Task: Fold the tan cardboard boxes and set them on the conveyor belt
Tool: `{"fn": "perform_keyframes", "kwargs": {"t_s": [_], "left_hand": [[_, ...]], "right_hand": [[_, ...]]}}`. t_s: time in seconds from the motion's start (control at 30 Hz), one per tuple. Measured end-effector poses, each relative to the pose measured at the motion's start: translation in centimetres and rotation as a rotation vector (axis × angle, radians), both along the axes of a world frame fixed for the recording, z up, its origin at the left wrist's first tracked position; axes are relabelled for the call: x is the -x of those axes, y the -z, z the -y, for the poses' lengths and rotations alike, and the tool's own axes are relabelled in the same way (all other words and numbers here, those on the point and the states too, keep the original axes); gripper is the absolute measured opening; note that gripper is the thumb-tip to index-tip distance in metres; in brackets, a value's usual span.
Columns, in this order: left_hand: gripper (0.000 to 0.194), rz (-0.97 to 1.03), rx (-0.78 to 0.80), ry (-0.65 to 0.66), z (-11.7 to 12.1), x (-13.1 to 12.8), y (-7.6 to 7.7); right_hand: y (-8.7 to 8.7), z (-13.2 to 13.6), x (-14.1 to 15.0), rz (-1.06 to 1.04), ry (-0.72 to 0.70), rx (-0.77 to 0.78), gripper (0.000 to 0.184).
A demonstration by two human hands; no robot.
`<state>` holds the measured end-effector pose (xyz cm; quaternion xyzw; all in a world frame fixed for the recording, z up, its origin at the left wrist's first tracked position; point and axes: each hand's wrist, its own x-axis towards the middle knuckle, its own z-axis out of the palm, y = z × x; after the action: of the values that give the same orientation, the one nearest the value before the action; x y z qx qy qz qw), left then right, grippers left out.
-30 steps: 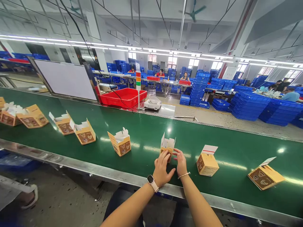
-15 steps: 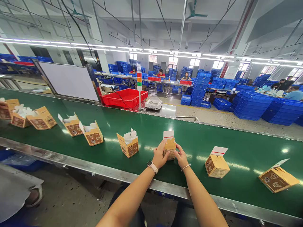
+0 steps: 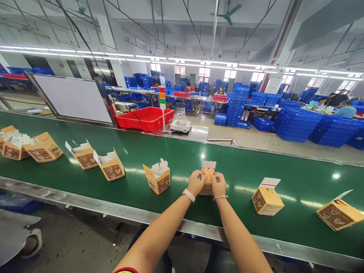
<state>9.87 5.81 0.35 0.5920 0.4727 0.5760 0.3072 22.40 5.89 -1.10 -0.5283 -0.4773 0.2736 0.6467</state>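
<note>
As fingers [image 3: 200, 176] pinch box [image 3: 208, 179], flap [image 3: 209, 165] stands up

L hand [image 3: 196, 182], R hand [image 3: 218, 185] both at box top, fingers narrow, holding it w/ tips. Box on green belt [image 3: 284, 170], near edge; other boxes [image 3: 157, 179] either side.

Held carton [image 3: 208, 181] tan; flap [image 3: 209, 165] white, red-striped; conveyor belt [image 3: 241, 212] green; crate [image 3: 145, 118] red.

Long ceiling light strips [image 3: 159, 58] flood the hall brightly, and windows [image 3: 257, 77] glow along the far wall. White glare spots the green conveyor belt [image 3: 298, 197], shadows stay faint, and the wide lens bends everything towards the edges, though little looks blurred.
</note>
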Motion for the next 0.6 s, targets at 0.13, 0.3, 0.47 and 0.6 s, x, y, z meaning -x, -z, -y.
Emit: {"fn": "perform_keyframes", "kwargs": {"t_s": [0.13,0.3,0.47,0.6], "left_hand": [[0.03,0.326,0.434,0.136,-1.0,-1.4,-0.8],[0.021,0.357,0.588,0.29,-1.6,-2.4,-0.9],[0.019,0.356,0.594,0.282,-1.4,-4.2,-1.8],[0.023,0.36,0.427,0.19,1.4,-3.3,-2.7]], "right_hand": [[0.5,-1.1,-0.9,-0.079,0.072,0.09,0.028],[0.9,-1.4,-1.5,-0.133,0.024,0.149,0.029],[0.1,-1.1,-2.3,-0.147,0.051,0.169,0.026],[-1.1,1.1,-3.3,-0.14,0.197,0.122,0.04]]}}
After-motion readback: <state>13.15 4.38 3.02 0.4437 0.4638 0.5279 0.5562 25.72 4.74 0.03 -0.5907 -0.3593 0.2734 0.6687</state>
